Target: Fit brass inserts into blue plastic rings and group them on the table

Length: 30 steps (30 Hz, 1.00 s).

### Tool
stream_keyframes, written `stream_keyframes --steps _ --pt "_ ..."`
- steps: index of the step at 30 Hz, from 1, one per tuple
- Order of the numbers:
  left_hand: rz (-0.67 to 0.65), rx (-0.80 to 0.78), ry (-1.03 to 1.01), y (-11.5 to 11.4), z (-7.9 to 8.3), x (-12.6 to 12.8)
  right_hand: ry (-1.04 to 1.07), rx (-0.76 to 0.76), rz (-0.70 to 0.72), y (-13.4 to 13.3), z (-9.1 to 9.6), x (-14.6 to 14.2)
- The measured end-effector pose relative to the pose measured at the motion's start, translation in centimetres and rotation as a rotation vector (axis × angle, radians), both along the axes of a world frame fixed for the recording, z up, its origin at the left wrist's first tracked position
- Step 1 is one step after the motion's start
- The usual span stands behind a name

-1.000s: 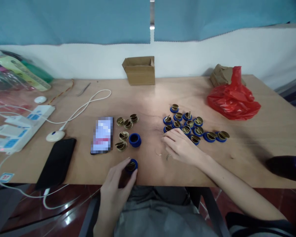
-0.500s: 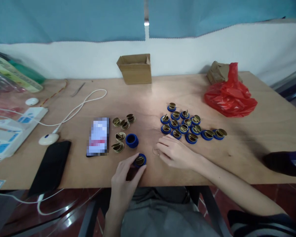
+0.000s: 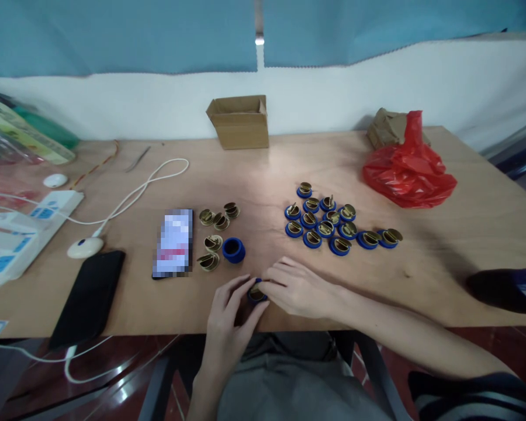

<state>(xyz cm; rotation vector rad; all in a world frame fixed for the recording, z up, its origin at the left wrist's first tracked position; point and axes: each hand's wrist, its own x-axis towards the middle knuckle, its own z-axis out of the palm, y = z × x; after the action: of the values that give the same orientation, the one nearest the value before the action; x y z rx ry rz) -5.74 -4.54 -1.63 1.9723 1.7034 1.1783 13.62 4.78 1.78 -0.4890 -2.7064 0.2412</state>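
Observation:
Near the table's front edge, my left hand (image 3: 231,316) grips a round blue piece with a brass-coloured insert (image 3: 257,294) between thumb and fingers. My right hand (image 3: 298,287) reaches over its right side, fingertips pinched together at the rim; what they hold is hidden. Just beyond lies a hollow blue ring-shaped piece (image 3: 234,250). Several loose brass-coloured round pieces with raised flaps (image 3: 213,242) lie to its left. To the right, several blue pieces with brass inserts (image 3: 312,238) are grouped on the table.
A lit phone (image 3: 174,244) and a dark phone (image 3: 89,298) lie left, near a white power strip (image 3: 39,234) with cables. A cardboard box (image 3: 241,126) stands at the back. A red plastic bag (image 3: 407,175) sits back right; a dark bottle (image 3: 504,290) lies at the right edge.
My right hand has moved left and nearer to me, bringing its fingertips to the blue piece; the thin loop seen at them is now hidden. My left hand has shifted slightly right with the piece.

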Motion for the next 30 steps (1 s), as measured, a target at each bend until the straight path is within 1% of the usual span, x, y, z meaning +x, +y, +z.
stream_keyframes --steps 2,3,6,8,10,12,14,17,20,23,25,30 --pt "-0.005 -0.05 -0.045 0.0 0.2 0.0 0.064 0.039 0.011 0.1 0.0 0.2" --pt "-0.012 -0.094 -0.099 0.1 0.4 0.0 0.109 0.053 0.013 0.1 0.1 0.2" --pt "-0.029 -0.271 -0.403 0.2 1.1 0.0 0.233 0.07 -0.004 0.1 0.2 0.5" --pt "-0.009 -0.366 -0.63 0.5 1.5 0.2 0.297 0.074 -0.017 0.1 0.4 0.6" --pt "0.019 -0.406 -0.784 0.9 1.8 0.4 0.355 0.085 -0.024 0.1 0.6 0.8" --pt "0.027 -0.419 -0.867 1.5 1.8 0.7 0.399 0.062 -0.034 0.1 1.0 0.8" --pt "0.02 -0.429 -0.92 2.0 1.6 1.0 0.438 -0.053 -0.063 0.3 1.5 0.9" --pt "0.041 -0.443 -0.981 2.3 1.1 1.3 0.49 -0.318 -0.163 0.6 2.2 1.1" --pt "0.082 -0.436 -1.009 2.3 0.7 1.5 0.442 -0.582 -0.264 0.9 2.4 1.3" --pt "0.098 -0.428 -1.01 2.2 0.5 1.5 0.366 -0.823 -0.259 1.0 2.3 1.2" --pt "0.085 -0.435 -1.003 2.2 0.6 1.5 0.348 -0.894 -0.237 0.9 2.2 1.1" --pt "0.075 -0.476 -0.95 2.3 0.8 1.2 0.343 -0.896 -0.23 0.8 2.3 0.9"
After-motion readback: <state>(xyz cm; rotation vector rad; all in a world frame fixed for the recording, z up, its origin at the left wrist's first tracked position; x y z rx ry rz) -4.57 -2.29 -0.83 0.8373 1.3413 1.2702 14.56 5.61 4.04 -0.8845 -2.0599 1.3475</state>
